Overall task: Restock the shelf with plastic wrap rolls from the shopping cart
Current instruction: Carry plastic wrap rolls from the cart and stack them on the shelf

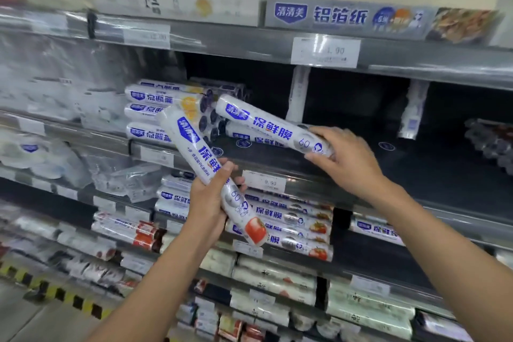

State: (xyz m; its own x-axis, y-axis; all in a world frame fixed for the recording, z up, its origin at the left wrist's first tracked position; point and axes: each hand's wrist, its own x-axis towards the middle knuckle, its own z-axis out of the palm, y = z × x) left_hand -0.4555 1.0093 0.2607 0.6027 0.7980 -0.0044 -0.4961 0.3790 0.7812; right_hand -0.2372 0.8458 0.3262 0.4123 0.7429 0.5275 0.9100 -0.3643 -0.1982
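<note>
Left hand (212, 200): fingers and thumb curled round the lower half of a plastic wrap roll (191, 147), which has a white wrapper, blue lettering and a red tomato print at its near end. It is held tilted in the air in front of the shelving, far end up and to the left, and it overlaps the stacked rolls (151, 108) in view. Stacked rolls: several tiers lying lengthwise at the left of the middle shelf (402, 169), white with blue lettering and an orange fruit print, dark core ends facing right. Second plastic wrap roll (266, 126): same white-and-blue wrapper, marked 60, slanting down to the right over the middle shelf, with its raised left end just beside the stack. Flat roll (258, 139): same kind, lying on the dark deck of the middle shelf directly under the second plastic wrap roll; whether the two touch cannot be told. Price tag (266, 182): on the shelf's front rail, between the two hands in view, reading 9.90. Lower rolls (294, 219): rows with tomato prints on the shelf below. Right hand (344, 155): fingers over the top and thumb beneath, grasping the right end of the second plastic wrap roll. Foil box (347, 15): long, blue-lettered, on the shelf above, with an upper price tag (326, 51) under it.
</note>
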